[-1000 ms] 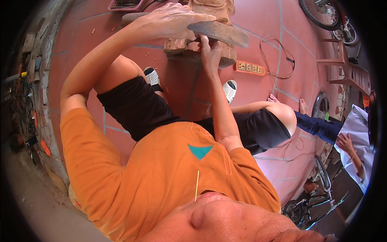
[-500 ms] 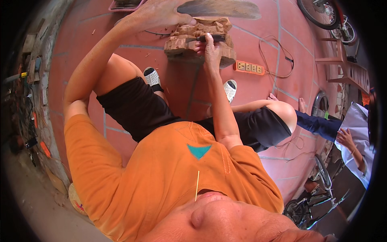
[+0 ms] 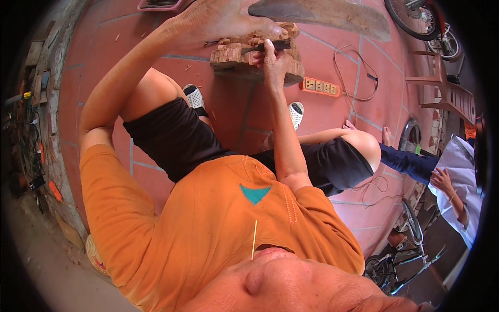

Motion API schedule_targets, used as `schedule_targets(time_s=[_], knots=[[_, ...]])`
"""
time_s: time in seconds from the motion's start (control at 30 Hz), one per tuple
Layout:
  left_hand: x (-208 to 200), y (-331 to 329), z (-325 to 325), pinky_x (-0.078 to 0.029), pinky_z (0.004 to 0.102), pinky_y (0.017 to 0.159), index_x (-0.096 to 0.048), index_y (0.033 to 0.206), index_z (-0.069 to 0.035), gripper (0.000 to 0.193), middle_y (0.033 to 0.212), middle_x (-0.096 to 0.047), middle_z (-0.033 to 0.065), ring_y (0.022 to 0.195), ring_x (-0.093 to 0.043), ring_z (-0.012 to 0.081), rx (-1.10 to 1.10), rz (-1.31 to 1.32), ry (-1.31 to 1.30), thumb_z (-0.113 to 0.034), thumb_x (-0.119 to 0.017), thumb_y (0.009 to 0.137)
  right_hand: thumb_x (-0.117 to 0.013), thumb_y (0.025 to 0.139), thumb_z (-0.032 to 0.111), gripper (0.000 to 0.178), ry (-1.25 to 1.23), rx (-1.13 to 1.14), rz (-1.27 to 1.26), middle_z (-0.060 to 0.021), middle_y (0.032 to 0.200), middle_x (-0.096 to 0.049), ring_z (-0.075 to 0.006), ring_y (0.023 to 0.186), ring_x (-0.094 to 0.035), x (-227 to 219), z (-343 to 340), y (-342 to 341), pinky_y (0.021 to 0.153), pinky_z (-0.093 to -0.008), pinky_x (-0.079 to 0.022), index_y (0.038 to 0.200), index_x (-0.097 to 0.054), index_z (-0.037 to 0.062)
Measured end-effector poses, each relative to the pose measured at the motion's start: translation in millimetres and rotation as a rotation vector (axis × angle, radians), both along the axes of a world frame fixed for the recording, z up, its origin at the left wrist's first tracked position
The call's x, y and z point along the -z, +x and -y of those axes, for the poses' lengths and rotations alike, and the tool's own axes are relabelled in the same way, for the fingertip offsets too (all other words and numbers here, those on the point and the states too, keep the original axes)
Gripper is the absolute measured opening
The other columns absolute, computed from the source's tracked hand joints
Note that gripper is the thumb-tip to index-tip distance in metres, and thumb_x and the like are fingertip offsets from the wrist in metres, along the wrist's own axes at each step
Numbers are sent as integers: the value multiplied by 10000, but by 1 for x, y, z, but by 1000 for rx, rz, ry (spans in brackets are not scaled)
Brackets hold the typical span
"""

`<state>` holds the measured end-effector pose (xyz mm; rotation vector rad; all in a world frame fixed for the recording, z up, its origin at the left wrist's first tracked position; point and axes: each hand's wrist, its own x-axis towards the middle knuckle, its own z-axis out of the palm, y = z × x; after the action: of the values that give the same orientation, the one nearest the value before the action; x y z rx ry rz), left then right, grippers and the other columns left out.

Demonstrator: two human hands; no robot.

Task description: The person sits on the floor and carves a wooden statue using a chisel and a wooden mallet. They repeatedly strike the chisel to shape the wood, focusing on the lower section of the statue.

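A thick block of carved reddish-brown wood [image 3: 231,61] rests in front of me, its top cut into uneven relief. My right hand [image 3: 274,65] is closed around a dark chisel [image 3: 281,44] lying across the top of the block, thumb along it and blade end pointing left. Above the block, my left hand [image 3: 223,22] grips a long worn wooden mallet [image 3: 332,20] that stretches off to the right. The left thumb shows, while the other fingers are mostly hidden at the upper edge.
An orange power strip [image 3: 320,87] and looped cable [image 3: 358,96] lie right of the block on red tiles. A pink tray [image 3: 156,6] sits far left. Bicycles, a brown chair [image 3: 447,88] and another person's hand [image 3: 443,181] are at the right; tools line the left wall.
My left hand and the mallet have shifted right and toward me, the mallet now reaching farther right. My right hand keeps the chisel at nearly the same spot on the block.
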<state>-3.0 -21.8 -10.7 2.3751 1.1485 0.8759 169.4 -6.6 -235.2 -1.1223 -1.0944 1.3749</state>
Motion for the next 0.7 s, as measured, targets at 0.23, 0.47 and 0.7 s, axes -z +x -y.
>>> schedule_targets(time_s=[0.23, 0.47, 0.7], knots=[[7, 2, -4, -540, 433, 822, -435, 1512, -85, 796, 1039, -683, 284, 900, -700, 402, -23, -205, -105, -200, -785, 807, -662, 990, 244, 253, 195, 73, 204, -68, 662, -669, -105, 516, -617, -6, 8, -13, 453, -249, -472, 976, -662, -8], [36, -13, -5, -546, 416, 814, -546, 1444, -153, 691, 1077, -717, 214, 868, -722, 352, -125, -356, -242, -350, -731, 808, -675, 989, 276, 279, 125, 32, 79, -61, 675, -660, -106, 507, -606, -3, 7, -15, 449, -252, -470, 1001, -636, 0], [10, 6, -7, -526, 478, 872, -435, 1512, -92, 722, 1066, -689, 270, 998, -690, 397, 18, 4, -150, -256, -696, 859, -664, 996, 274, 278, 118, 26, 123, -64, 688, -663, -108, 517, -613, 5, 2, -11, 463, -246, -476, 989, -618, 0]])
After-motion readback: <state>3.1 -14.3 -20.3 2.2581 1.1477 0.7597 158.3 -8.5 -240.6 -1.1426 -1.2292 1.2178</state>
